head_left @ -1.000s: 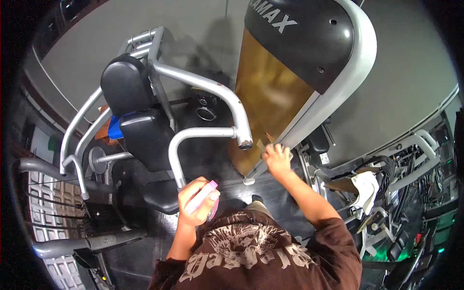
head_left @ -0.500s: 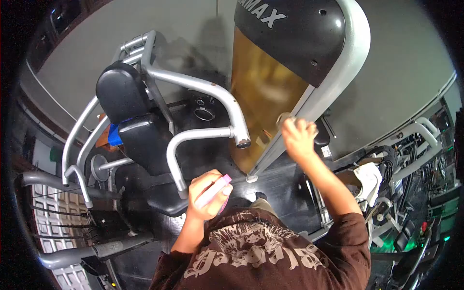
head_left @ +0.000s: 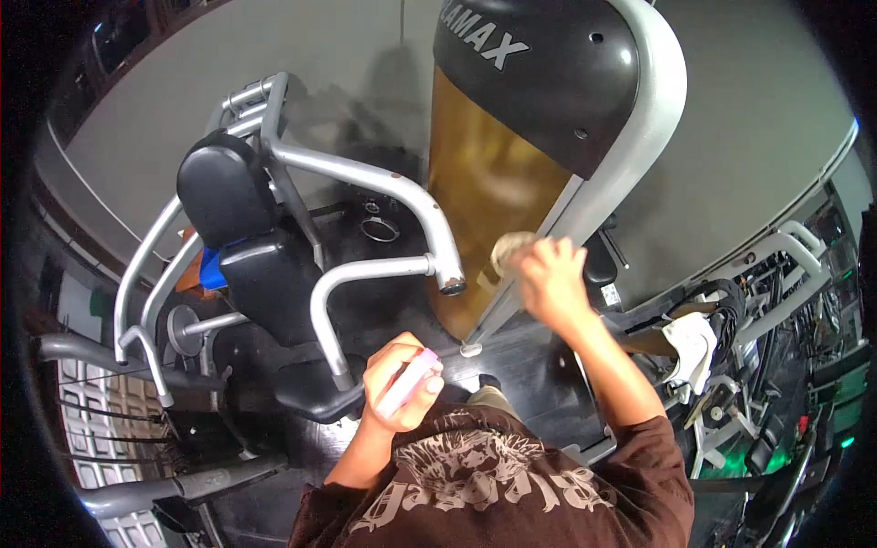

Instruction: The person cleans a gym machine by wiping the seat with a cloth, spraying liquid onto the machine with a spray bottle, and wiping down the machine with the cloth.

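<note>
My left hand (head_left: 402, 382) is wrapped round a small white-and-pink bottle (head_left: 408, 384) in front of my shirt; its lower part is hidden by my fingers. My right hand (head_left: 551, 281) is closed on what looks like a bunched beige cloth (head_left: 510, 250), blurred by motion. That cloth is at the silver upright edge of the tall weight-machine housing (head_left: 548, 87), beside its amber panel (head_left: 475, 183). I cannot tell whether it presses on the edge or the panel.
A black padded seat machine (head_left: 228, 187) stands left, its silver tubular arm (head_left: 384, 187) reaching toward the housing. A white cloth (head_left: 692, 347) hangs over equipment at right. More gym machines (head_left: 786, 256) stand behind it. Below is dark flooring (head_left: 539, 384).
My right hand has moved down along the housing edge, and more of the beige cloth shows. My left hand still holds the bottle. The view has shifted slightly.
</note>
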Available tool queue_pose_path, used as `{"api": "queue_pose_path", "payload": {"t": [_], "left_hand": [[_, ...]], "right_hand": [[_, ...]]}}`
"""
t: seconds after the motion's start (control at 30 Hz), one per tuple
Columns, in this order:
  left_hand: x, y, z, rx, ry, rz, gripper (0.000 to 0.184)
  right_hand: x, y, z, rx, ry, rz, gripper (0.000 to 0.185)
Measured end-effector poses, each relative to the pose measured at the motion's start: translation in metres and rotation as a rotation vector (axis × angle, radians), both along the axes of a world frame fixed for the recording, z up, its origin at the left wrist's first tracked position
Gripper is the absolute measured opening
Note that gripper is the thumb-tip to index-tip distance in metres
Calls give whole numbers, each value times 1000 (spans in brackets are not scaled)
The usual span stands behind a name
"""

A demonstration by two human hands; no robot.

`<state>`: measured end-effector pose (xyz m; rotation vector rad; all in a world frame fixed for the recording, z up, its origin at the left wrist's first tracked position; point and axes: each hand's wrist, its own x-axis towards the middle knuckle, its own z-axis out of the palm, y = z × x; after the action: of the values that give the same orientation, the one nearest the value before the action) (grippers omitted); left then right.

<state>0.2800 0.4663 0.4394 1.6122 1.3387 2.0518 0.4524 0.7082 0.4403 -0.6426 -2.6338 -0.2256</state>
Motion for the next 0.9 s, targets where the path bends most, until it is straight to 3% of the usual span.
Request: {"api": "queue_pose_path", "payload": {"t": [0.1, 0.2, 0.3, 0.5, 0.6, 0.7, 0.8, 0.9], "left_hand": [[-1, 2, -4, -29, 11, -11, 19], [2, 2, 0, -37, -1, -29, 19], [1, 1, -3, 4, 67, 5, 20], [-1, -17, -3, -20, 21, 56, 19], [-2, -26, -2, -47, 17, 89, 19], [-3, -28, -9, -67, -27, 75, 19], [-2, -26, -9, -69, -42, 76, 20], [-2, -22, -10, -54, -12, 72, 19]], "right_hand": [[-9, 10, 73, 353, 323, -85, 44], [-21, 35, 89, 558, 297, -166, 31], [-22, 49, 42, 713, 89, -71, 22], [-26, 46, -56, 425, -194, 46, 22], [-34, 44, -76, 348, -295, 52, 21], [-43, 27, -20, 436, -167, 89, 19], [-49, 26, 45, 511, 42, -28, 13], [-46, 39, 65, 571, 29, -139, 12]]}}
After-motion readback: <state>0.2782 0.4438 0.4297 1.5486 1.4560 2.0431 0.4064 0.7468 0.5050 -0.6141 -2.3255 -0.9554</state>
